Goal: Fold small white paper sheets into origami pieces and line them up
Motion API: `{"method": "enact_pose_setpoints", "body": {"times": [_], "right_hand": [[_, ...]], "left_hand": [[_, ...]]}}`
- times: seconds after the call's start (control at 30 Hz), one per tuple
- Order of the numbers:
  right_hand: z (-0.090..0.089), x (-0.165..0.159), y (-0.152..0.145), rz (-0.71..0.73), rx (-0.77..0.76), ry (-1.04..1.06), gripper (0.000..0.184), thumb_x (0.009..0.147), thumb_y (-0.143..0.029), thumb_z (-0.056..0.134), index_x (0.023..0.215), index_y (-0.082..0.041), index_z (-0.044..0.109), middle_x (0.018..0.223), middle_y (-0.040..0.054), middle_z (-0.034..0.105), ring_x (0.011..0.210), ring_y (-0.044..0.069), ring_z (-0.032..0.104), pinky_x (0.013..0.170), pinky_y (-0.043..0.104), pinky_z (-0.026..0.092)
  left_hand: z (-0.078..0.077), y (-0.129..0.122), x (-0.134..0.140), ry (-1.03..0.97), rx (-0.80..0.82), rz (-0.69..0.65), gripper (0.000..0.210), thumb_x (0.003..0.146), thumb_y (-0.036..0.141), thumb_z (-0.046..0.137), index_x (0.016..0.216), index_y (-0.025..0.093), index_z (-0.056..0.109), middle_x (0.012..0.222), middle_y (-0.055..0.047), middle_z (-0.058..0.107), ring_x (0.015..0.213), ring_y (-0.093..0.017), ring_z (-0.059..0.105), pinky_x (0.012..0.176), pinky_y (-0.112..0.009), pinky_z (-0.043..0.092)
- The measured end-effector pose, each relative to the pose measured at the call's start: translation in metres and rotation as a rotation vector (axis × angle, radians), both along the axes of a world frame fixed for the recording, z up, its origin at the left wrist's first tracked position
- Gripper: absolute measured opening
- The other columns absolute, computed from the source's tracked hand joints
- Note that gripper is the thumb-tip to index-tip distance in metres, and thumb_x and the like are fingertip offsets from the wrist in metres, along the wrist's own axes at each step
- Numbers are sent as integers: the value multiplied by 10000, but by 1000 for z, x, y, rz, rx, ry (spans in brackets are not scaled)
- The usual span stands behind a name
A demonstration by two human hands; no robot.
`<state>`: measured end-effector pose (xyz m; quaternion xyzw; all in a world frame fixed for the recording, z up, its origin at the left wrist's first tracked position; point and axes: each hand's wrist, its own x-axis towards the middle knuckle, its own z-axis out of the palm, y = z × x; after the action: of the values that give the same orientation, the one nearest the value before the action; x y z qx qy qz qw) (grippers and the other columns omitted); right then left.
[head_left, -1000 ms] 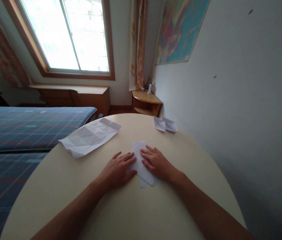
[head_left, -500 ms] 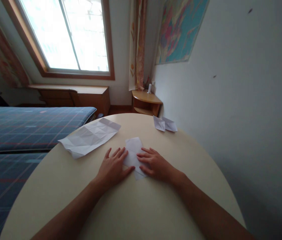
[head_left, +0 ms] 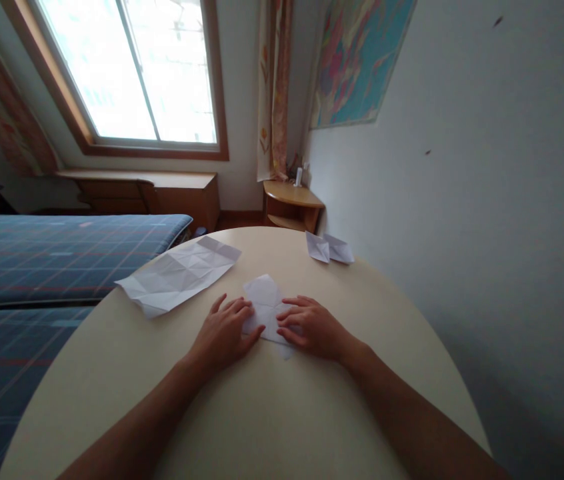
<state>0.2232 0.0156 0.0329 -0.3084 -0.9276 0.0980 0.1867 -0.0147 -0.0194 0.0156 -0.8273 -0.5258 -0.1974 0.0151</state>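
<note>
A small folded sheet of white paper (head_left: 265,308) lies on the round cream table (head_left: 242,413) between my hands. My left hand (head_left: 225,332) rests at its left edge, fingers spread and the thumb reaching toward its lower edge. At the right edge, my right hand (head_left: 315,327) lies with fingers stretched out, its fingertips on the paper. A narrow tip of the paper sticks out at the bottom near my right thumb. Part of the right side is hidden under my right fingers.
A large creased sheet of paper (head_left: 179,275) lies at the table's far left. Toward the back right stands a folded paper boat shape (head_left: 318,248) with two points. A bed with a plaid mattress (head_left: 62,257) adjoins the left, and a white wall (head_left: 487,253) the right.
The folded paper has turned a little counterclockwise, its top shifting left and its lower tip right. My left thumb has drawn slightly left; my right hand has barely moved.
</note>
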Motion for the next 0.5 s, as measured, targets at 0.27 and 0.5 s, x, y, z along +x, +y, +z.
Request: {"method": "enact_pose_setpoints", "body": {"times": [0.27, 0.5], "right_hand": [[-4, 2, 1, 45, -13, 16, 249, 886, -270, 654, 1121, -255, 736, 1168, 75, 711, 1093, 213, 654, 993, 365, 497], [1, 3, -2, 158, -108, 0, 285, 923, -238, 592, 1175, -265, 722, 1321, 61, 651, 1266, 207, 574, 1126, 382, 406]], "left_hand": [[-12, 3, -4, -10, -76, 13, 561, 897, 400, 533, 1422, 209, 474, 1526, -111, 443, 1423, -304, 380, 1186, -535, 271], [-15, 6, -5, 7, -102, 74, 566, 924, 465, 477, 1422, 196, 475, 1515, -97, 462, 1423, -310, 381, 1181, -531, 277]]}}
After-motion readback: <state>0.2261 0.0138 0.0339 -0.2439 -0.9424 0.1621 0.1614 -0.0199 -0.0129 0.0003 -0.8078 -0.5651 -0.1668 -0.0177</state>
